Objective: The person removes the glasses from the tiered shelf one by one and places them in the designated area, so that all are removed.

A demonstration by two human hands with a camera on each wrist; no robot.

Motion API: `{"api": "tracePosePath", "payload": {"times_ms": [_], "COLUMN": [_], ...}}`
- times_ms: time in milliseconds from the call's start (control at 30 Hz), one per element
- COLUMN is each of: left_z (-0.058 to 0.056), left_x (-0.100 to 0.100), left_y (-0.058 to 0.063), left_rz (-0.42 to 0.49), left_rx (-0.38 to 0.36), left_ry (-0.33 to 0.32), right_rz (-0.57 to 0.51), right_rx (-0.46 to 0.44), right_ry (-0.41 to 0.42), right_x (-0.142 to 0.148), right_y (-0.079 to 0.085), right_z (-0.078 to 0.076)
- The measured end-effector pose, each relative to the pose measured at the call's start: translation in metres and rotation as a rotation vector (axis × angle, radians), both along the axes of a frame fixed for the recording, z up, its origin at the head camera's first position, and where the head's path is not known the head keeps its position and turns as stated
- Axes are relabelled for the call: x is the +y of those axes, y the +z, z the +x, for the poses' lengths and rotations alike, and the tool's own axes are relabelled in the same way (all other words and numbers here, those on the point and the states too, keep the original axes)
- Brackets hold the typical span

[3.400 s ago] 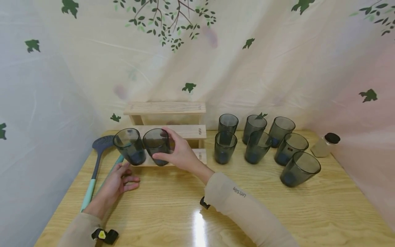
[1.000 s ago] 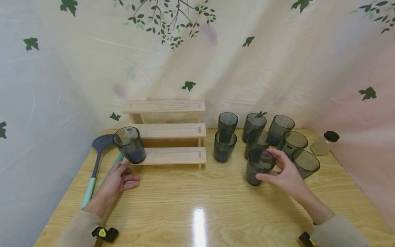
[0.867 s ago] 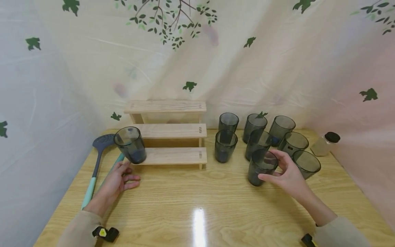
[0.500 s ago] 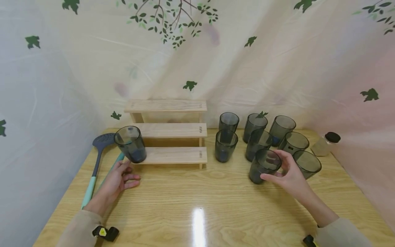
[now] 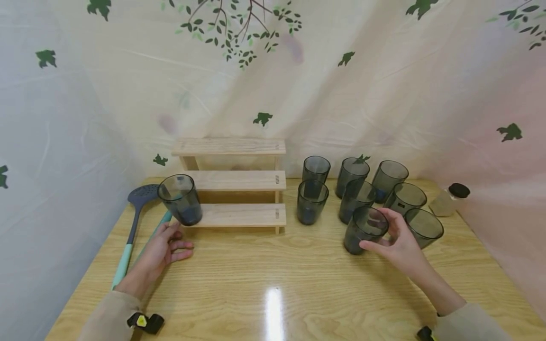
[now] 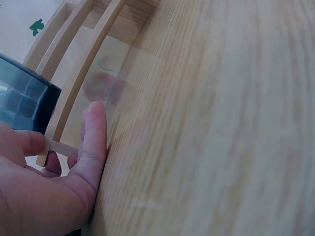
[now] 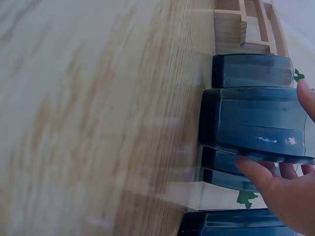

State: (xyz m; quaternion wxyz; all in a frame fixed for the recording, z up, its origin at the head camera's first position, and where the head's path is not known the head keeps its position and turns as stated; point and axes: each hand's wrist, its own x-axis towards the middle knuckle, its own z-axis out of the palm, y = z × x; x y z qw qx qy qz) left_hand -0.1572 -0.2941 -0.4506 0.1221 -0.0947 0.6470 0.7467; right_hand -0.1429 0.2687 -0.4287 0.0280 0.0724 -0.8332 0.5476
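Note:
My right hand [image 5: 401,244] grips a smoky dark drinking glass [image 5: 362,234] by its sides, thumb in front. It is upright, at the front of a group of similar glasses on the right of the table; whether its base touches the wood I cannot tell. Another such glass [image 5: 181,203] stands on the left end of the lowest step of a three-step wooden rack [image 5: 243,215]. Just below that glass, my left hand [image 5: 159,248] pinches the step's end corner, as the left wrist view shows, with one finger [image 6: 93,132] stretched out straight beside it.
Several matching glasses stand close behind and beside the held one, including a front right glass [image 5: 426,227]. A small jar with a black lid [image 5: 458,190] is at far right. Left of the rack lies a slotted turner [image 5: 135,208] with another turquoise handle [image 5: 164,220] beside it.
My right hand has carried the glass from the rack's lowest step, beside the other glass, over to the group at right. Lately it shifted slightly further right. My left hand stays put.

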Motion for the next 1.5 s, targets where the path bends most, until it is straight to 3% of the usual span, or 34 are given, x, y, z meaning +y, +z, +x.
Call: {"api": "tracePosePath", "payload": {"times_ms": [233, 333, 467, 567, 667, 800, 1133, 1500], "left_z": [-0.001, 0.0, 0.0, -0.001, 0.0, 0.0, -0.001, -0.001], "left_x": [0.0, 0.0, 0.0, 0.0, 0.0, -0.001, -0.002, -0.001], "left_y": [-0.004, -0.005, -0.005, -0.005, -0.005, -0.004, -0.001, -0.001], "left_rz": [0.01, 0.007, 0.004, 0.007, 0.008, 0.008, 0.008, 0.02], "left_rx": [-0.009, -0.011, -0.013, -0.01, -0.009, -0.008, 0.0, -0.004], "left_ry": [0.004, 0.005, 0.004, 0.002, 0.003, 0.004, 0.002, 0.0], "right_rz": [0.032, 0.052, 0.028, -0.099, -0.237, -0.325, -0.32, -0.327], "right_rx": [0.029, 0.138, 0.361, 0.5, 0.574, 0.595, 0.574, 0.517], "right_ry": [0.033, 0.038, 0.024, 0.074, 0.164, 0.263, 0.412, 0.599], "right_x": [-0.001, -0.004, -0.01, -0.018, -0.03, -0.053, -0.12, -0.195], "right_y": [0.003, 0.01, 0.029, 0.047, 0.062, 0.079, 0.105, 0.113], "right_z": [0.002, 0.002, 0.0, -0.005, -0.012, -0.019, -0.029, -0.045]}}
